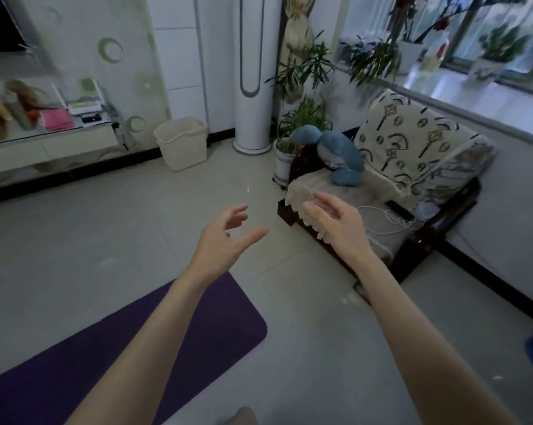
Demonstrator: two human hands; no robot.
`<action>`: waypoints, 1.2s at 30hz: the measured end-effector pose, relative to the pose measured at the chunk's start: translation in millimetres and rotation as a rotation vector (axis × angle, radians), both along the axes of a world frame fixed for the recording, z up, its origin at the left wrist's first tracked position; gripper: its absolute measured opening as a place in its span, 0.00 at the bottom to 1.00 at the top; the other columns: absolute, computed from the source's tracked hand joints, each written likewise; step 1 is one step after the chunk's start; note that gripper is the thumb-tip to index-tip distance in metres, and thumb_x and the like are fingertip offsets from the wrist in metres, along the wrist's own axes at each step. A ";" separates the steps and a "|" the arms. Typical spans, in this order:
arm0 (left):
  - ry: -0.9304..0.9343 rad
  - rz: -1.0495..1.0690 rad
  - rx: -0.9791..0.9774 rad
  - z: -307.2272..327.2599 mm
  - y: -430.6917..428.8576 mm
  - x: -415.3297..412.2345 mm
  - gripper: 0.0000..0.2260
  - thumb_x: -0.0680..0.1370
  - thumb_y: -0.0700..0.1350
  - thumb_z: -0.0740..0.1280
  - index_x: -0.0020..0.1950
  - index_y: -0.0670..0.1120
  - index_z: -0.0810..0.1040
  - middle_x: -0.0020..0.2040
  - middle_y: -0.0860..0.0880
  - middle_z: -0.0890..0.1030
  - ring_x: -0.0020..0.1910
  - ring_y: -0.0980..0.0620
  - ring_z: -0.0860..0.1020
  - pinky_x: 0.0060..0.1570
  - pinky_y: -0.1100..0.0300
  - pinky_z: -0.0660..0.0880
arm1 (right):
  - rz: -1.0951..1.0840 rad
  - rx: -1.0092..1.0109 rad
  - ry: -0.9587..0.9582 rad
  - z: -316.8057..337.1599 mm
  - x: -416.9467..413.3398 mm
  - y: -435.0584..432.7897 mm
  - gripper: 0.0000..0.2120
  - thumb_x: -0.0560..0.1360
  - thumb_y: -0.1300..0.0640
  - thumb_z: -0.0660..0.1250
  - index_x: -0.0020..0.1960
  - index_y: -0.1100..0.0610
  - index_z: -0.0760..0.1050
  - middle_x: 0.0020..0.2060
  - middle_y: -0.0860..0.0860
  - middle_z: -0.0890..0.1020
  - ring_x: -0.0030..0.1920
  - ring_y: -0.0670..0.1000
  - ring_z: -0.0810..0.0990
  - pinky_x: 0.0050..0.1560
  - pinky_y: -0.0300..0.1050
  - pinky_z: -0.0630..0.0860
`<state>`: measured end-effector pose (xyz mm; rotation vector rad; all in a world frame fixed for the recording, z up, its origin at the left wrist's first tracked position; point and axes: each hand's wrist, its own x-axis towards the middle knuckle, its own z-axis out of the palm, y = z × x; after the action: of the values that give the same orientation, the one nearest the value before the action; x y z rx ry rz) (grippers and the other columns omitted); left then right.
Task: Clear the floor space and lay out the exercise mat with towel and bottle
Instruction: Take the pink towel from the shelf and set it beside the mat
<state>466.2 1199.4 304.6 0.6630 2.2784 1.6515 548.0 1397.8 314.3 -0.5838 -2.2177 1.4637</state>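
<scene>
At the centre of the view both bare hands hang in the air holding nothing: the left hand (228, 233) has its fingers loosely spread and curled, thumb pointing toward two o'clock, and the right hand (335, 220) is likewise spread, palm turned inward, well apart from the left.

Below them, toward seven o'clock, the dark purple foam exercise mat (136, 348) already lies unrolled and flat on the pale tiled floor (75, 240), its rounded corner ending just under the left forearm. So the clearing and mat-laying part looks done; the tiles around the mat are bare.

What remains, by my judgement, is the towel and the bottle. Neither lies on the mat. At ten o'clock, on the glass-topped white side cabinet (44, 145), a folded pink cloth (58, 119) may be the towel, and a pale upright cylinder (19, 113) beside it may be the bottle, though blur makes that uncertain.

At two o'clock stands the wooden armchair with patterned cream covers (412, 142), a blue plush toy (335, 151) on its seat.
</scene>
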 end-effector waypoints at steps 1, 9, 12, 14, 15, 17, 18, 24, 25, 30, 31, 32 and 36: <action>0.005 -0.004 0.007 1.9 10.2 -3.0 0.25 0.71 0.53 0.73 0.67 0.52 0.72 0.58 0.54 0.77 0.60 0.57 0.74 0.60 0.59 0.69 | -0.009 0.007 0.006 1.8 -2.8 9.1 0.22 0.74 0.50 0.70 0.67 0.55 0.74 0.57 0.49 0.80 0.54 0.41 0.79 0.52 0.28 0.72; 0.010 -0.003 0.064 -3.1 120.6 -83.2 0.27 0.69 0.54 0.73 0.67 0.53 0.72 0.58 0.55 0.78 0.58 0.60 0.76 0.55 0.65 0.70 | -0.031 0.005 0.050 4.5 -78.3 118.8 0.22 0.74 0.51 0.70 0.67 0.55 0.74 0.52 0.45 0.81 0.47 0.32 0.79 0.49 0.29 0.76; 0.002 0.000 0.085 -10.4 153.7 -125.3 0.27 0.69 0.54 0.74 0.67 0.54 0.72 0.58 0.55 0.78 0.57 0.61 0.76 0.56 0.63 0.71 | -0.012 -0.019 0.056 3.1 -124.0 152.4 0.23 0.73 0.49 0.70 0.67 0.52 0.74 0.55 0.49 0.82 0.52 0.41 0.81 0.56 0.37 0.76; -0.013 0.029 0.091 -16.3 180.2 -164.7 0.27 0.67 0.56 0.74 0.65 0.56 0.72 0.57 0.56 0.78 0.57 0.61 0.76 0.56 0.61 0.72 | 0.031 -0.011 0.049 0.8 -168.3 179.6 0.24 0.73 0.49 0.70 0.67 0.52 0.74 0.56 0.49 0.82 0.53 0.40 0.81 0.52 0.34 0.76; -0.020 0.046 0.075 -16.4 187.6 -178.1 0.28 0.66 0.57 0.73 0.65 0.57 0.72 0.57 0.56 0.78 0.56 0.61 0.76 0.56 0.61 0.72 | 0.042 -0.009 0.030 1.3 -183.8 187.8 0.24 0.74 0.49 0.70 0.68 0.53 0.73 0.56 0.49 0.82 0.52 0.40 0.80 0.50 0.32 0.76; -0.057 0.104 0.074 -19.8 215.6 -227.6 0.29 0.65 0.59 0.73 0.65 0.57 0.72 0.57 0.56 0.78 0.56 0.61 0.76 0.57 0.60 0.72 | 0.084 -0.017 0.000 0.9 -239.3 220.5 0.24 0.74 0.49 0.70 0.69 0.53 0.72 0.56 0.48 0.82 0.53 0.40 0.80 0.48 0.31 0.75; -0.055 0.113 0.089 -19.5 222.3 -241.5 0.29 0.65 0.58 0.73 0.65 0.56 0.72 0.57 0.56 0.78 0.56 0.61 0.77 0.57 0.60 0.72 | 0.094 -0.028 0.020 1.4 -255.3 227.9 0.24 0.74 0.49 0.70 0.69 0.53 0.72 0.56 0.48 0.81 0.53 0.41 0.80 0.49 0.32 0.75; -0.054 0.218 0.079 -20.4 262.8 -349.6 0.26 0.69 0.52 0.74 0.66 0.54 0.72 0.57 0.56 0.78 0.56 0.60 0.76 0.57 0.60 0.71 | 0.216 -0.067 -0.025 -4.9 -384.4 272.3 0.25 0.74 0.48 0.70 0.69 0.53 0.72 0.58 0.49 0.81 0.55 0.43 0.80 0.60 0.43 0.76; -0.052 0.249 0.086 -21.7 266.2 -368.5 0.26 0.70 0.51 0.74 0.66 0.54 0.72 0.57 0.55 0.78 0.56 0.60 0.76 0.57 0.61 0.71 | 0.248 -0.076 -0.025 -5.8 -407.6 277.2 0.25 0.74 0.49 0.70 0.69 0.53 0.72 0.58 0.49 0.80 0.55 0.42 0.80 0.59 0.41 0.76; -0.040 0.371 0.119 -28.0 284.8 -452.9 0.26 0.68 0.49 0.76 0.63 0.54 0.73 0.56 0.54 0.78 0.55 0.59 0.77 0.53 0.64 0.71 | 0.382 -0.091 -0.017 -10.9 -518.7 294.9 0.25 0.74 0.51 0.70 0.69 0.55 0.71 0.59 0.49 0.79 0.51 0.36 0.78 0.49 0.27 0.74; -0.042 0.399 0.126 -29.5 288.6 -473.1 0.27 0.66 0.51 0.77 0.62 0.55 0.72 0.55 0.54 0.79 0.54 0.60 0.77 0.53 0.64 0.71 | 0.414 -0.092 -0.018 -13.6 -546.2 298.5 0.25 0.74 0.51 0.70 0.69 0.55 0.71 0.59 0.49 0.79 0.52 0.37 0.79 0.49 0.28 0.75; -0.042 0.424 0.134 -29.7 291.6 -491.9 0.28 0.64 0.53 0.77 0.62 0.56 0.72 0.55 0.55 0.79 0.54 0.60 0.77 0.52 0.64 0.71 | 0.439 -0.093 -0.015 -14.3 -571.4 300.7 0.26 0.74 0.51 0.70 0.69 0.55 0.71 0.59 0.50 0.80 0.53 0.38 0.79 0.51 0.31 0.75; -0.058 0.599 0.143 -28.0 290.5 -576.0 0.34 0.58 0.62 0.73 0.62 0.55 0.73 0.53 0.57 0.79 0.54 0.60 0.78 0.54 0.62 0.72 | 0.554 -0.121 -0.013 -17.1 -685.7 305.1 0.26 0.73 0.51 0.71 0.69 0.56 0.71 0.57 0.50 0.80 0.54 0.42 0.79 0.57 0.39 0.74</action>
<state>-109.8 1490.0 276.6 -0.0681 2.4808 2.0598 -137.7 1703.0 297.3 0.0024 -2.4292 1.8660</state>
